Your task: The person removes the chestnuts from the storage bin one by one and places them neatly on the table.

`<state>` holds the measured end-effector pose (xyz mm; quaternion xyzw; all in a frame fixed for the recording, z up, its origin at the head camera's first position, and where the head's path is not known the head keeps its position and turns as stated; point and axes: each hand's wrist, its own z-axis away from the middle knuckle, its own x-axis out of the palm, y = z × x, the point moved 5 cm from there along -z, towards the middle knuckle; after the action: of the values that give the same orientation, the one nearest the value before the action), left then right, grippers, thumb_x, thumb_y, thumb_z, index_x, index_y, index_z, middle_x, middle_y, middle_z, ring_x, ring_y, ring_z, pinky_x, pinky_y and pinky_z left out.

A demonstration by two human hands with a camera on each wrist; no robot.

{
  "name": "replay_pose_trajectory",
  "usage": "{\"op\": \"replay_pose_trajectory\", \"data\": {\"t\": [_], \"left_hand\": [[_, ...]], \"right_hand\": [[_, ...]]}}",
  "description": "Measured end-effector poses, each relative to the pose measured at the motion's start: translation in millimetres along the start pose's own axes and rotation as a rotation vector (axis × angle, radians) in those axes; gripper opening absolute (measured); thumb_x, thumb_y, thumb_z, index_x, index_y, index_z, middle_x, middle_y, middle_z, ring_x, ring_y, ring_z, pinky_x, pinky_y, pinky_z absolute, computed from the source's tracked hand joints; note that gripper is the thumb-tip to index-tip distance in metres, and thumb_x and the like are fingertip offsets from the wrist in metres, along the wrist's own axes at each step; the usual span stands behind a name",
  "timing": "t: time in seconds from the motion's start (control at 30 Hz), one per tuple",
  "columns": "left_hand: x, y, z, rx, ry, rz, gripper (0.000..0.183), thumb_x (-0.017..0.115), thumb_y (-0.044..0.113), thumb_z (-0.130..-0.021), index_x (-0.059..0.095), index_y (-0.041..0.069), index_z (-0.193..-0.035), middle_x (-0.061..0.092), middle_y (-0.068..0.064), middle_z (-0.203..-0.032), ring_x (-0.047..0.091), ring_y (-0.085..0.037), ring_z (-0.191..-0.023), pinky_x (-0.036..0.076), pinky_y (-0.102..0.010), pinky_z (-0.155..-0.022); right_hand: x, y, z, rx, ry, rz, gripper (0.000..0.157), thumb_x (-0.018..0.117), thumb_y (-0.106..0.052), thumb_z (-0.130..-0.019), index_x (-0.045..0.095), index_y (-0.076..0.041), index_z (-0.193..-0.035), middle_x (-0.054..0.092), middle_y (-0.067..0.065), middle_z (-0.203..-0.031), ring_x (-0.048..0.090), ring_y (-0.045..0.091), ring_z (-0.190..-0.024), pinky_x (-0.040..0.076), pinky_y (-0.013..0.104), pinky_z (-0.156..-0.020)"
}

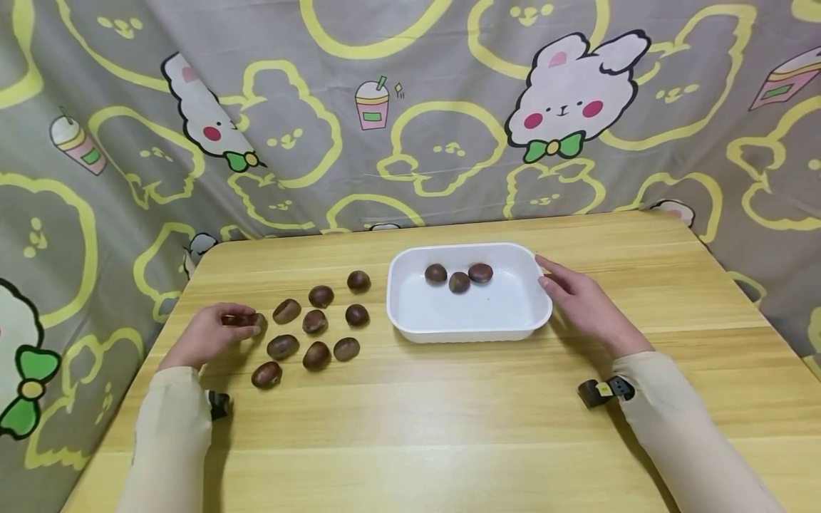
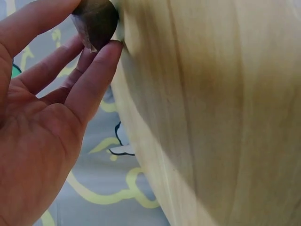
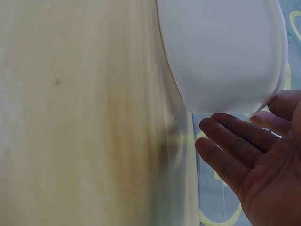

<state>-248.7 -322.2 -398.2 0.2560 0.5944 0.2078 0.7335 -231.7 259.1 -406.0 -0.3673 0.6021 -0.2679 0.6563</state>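
Note:
My left hand [image 1: 208, 333] pinches a brown chestnut [image 2: 99, 23] between thumb and fingertips, at the left end of a loose group of chestnuts [image 1: 315, 322] on the table. In the left wrist view the chestnut shows at the top, partly cut off by the frame edge. My right hand [image 1: 586, 306] rests against the right end of a white tray [image 1: 449, 328], thumb and fingertips at its rim, fingers nearly straight. Three chestnuts [image 1: 458, 282] lie towards the far side inside the tray. In the right wrist view, the fingers [image 3: 235, 141] are beside the tray's outer wall [image 3: 221, 66].
The wooden table [image 1: 410, 427] reaches back to a grey patterned curtain [image 1: 410, 164]. The curtain also hangs along the left and right sides. A small dark device is strapped at each wrist, over beige sleeves [image 1: 173, 434].

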Motion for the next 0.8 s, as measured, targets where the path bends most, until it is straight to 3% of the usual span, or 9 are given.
{"op": "replay_pose_trajectory", "data": {"t": [0.27,0.53,0.6,0.8], "left_hand": [[0.9,3.6,-1.5,-0.004,-0.011,0.002,0.054,0.070,0.022,-0.093,0.052,-0.010,-0.132,0.061,-0.024,-0.116,0.057,-0.036,-0.106,0.049,-0.028,-0.076],[-6.4,13.7,4.0,0.023,0.049,-0.011,0.061,0.067,0.032,-0.095,0.048,-0.007,-0.138,0.055,-0.027,-0.127,0.052,-0.041,-0.116,0.046,-0.049,-0.089],[-9.1,22.9,4.5,0.045,0.082,-0.010,0.060,0.066,0.034,-0.096,0.049,-0.005,-0.138,0.055,-0.026,-0.128,0.053,-0.041,-0.117,0.048,-0.046,-0.088],[-12.6,63.1,8.8,0.125,0.193,0.045,0.048,0.065,0.033,-0.096,0.057,0.003,-0.132,0.059,-0.017,-0.121,0.059,-0.031,-0.110,0.049,-0.016,-0.079]], "right_hand": [[-2.5,2,2,0.002,0.004,0.007,0.056,0.039,-0.040,-0.106,0.030,-0.014,-0.155,0.043,0.028,-0.143,0.041,0.043,-0.131,0.029,0.057,-0.108],[-4.2,4,4,0.007,0.000,0.006,0.056,0.039,-0.041,-0.106,0.029,-0.016,-0.155,0.044,0.028,-0.142,0.042,0.043,-0.131,0.030,0.057,-0.107],[-5.0,4,5,0.010,0.004,0.010,0.056,0.039,-0.040,-0.106,0.029,-0.015,-0.155,0.044,0.028,-0.142,0.042,0.044,-0.131,0.030,0.058,-0.107],[-2.2,3,0,-0.008,0.009,-0.004,0.056,0.041,-0.039,-0.106,0.032,-0.013,-0.154,0.043,0.027,-0.144,0.043,0.042,-0.131,0.031,0.055,-0.108]]}}
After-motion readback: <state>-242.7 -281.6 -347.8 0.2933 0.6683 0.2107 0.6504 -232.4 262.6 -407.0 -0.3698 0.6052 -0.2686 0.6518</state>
